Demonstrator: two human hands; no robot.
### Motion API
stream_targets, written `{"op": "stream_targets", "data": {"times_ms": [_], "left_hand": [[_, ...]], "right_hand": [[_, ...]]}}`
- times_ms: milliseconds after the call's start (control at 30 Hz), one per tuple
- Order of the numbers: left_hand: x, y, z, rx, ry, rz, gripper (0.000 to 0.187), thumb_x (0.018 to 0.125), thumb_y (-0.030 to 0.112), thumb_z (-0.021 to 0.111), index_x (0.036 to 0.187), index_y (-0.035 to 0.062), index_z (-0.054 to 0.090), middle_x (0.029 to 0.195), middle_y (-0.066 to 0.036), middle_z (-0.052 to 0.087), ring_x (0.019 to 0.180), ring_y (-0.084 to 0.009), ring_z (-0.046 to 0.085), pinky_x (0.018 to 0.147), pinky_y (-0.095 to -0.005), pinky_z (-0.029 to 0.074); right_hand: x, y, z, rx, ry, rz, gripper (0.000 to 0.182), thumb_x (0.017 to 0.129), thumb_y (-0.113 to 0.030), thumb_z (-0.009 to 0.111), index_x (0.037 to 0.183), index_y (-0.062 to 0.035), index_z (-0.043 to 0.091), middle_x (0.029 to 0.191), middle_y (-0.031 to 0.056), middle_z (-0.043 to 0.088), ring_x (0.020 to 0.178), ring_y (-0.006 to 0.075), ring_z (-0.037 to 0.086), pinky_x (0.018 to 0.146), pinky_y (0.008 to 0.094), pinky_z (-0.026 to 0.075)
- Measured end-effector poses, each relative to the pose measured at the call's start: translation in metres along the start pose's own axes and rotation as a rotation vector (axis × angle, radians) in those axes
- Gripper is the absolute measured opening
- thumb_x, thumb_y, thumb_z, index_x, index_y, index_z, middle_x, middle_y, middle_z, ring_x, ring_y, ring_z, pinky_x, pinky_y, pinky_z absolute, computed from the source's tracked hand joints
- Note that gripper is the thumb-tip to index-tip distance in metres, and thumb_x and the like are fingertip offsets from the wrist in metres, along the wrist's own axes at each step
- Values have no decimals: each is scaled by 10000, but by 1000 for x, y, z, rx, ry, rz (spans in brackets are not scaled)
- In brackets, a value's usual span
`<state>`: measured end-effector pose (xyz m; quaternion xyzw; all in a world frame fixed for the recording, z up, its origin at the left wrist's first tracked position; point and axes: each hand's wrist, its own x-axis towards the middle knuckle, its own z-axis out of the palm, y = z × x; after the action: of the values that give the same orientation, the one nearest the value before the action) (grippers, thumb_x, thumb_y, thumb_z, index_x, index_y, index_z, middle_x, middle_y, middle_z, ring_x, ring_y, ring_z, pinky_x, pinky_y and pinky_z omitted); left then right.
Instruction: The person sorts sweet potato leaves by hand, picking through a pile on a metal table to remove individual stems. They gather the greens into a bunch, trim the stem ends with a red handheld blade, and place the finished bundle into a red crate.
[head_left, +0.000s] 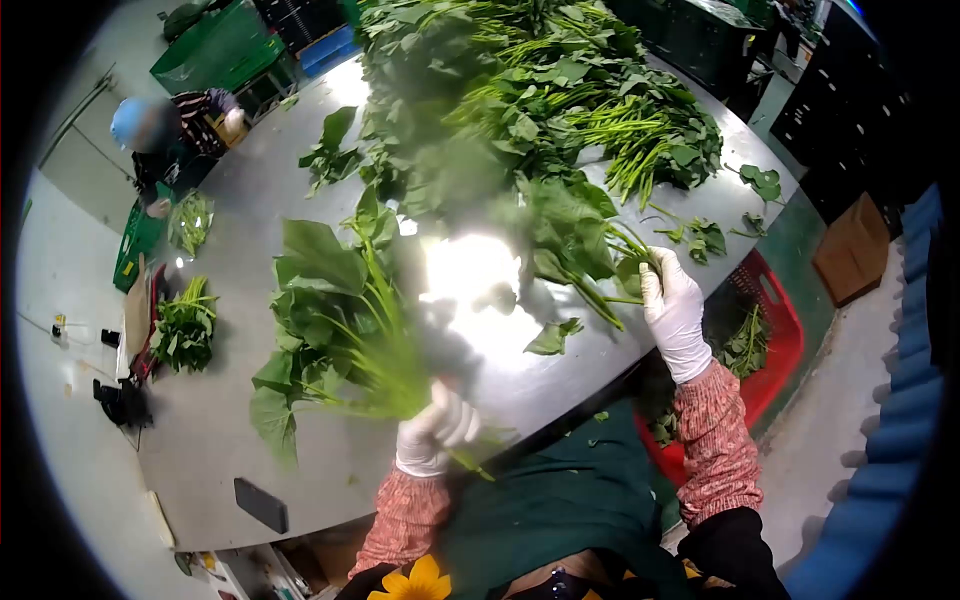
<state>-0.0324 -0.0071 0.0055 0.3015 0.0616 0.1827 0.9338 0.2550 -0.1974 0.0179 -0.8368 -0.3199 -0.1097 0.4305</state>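
My left hand (437, 430), in a white glove, is closed around the stems of a bunch of leafy greens (325, 325). The leaves fan out up and to the left above the metal table, and the stem ends stick out below my fist. At the table's right edge, my gloved right hand (675, 310) pinches the stems of a few leafy sprigs (580, 230), whose leaves point left. A loose leaf (553, 337) lies between my hands. Behind them rises a large pile of greens (540, 90), partly blurred by a smudge in the view.
A red basket (785, 345) with discarded greens stands at the lower right beside a cardboard box (852, 248). On the table (240, 430) lie a tied bunch (185, 325), a bagged bunch (190, 222) and a dark flat object (261, 505). A co-worker (165, 140) stands at the far left.
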Motion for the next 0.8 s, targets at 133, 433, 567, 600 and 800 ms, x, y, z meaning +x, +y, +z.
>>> {"op": "stream_targets", "data": {"times_ms": [133,433,567,600,800], "left_hand": [[3,-4,1,-23,-57,-62,348,926,232,656,703,131,408,517,43,341,432,-116,348,523,-318,361],[-2,-1,-2,-15,7,-19,327,936,243,645,735,137,410,542,53,331,444,-106,341,532,-309,354],[-2,-2,2,-14,23,-34,321,936,242,646,741,137,414,545,55,327,447,-103,341,535,-305,349],[-3,-2,3,-13,25,-39,320,935,242,646,741,137,414,545,55,327,448,-102,341,535,-304,348],[-2,-1,2,-45,57,-53,312,938,224,647,745,138,417,554,54,337,451,-98,340,534,-296,341]], "right_hand": [[-3,-11,-8,270,-59,187,376,872,-153,740,1177,-7,575,986,120,720,898,202,700,814,315,534],[-9,-8,16,691,-170,401,255,1018,-246,580,1122,-19,635,820,-39,554,672,59,451,593,229,406],[-13,-23,16,708,-130,441,267,1050,-313,511,1099,-75,622,690,-84,466,550,11,358,472,201,296],[-13,-29,16,736,-118,478,256,1056,-313,493,1107,-89,608,680,-88,457,521,11,351,447,199,277],[-16,-37,10,762,-151,636,193,1049,-279,477,1149,-120,521,845,-37,539,624,29,467,496,186,380]]}}
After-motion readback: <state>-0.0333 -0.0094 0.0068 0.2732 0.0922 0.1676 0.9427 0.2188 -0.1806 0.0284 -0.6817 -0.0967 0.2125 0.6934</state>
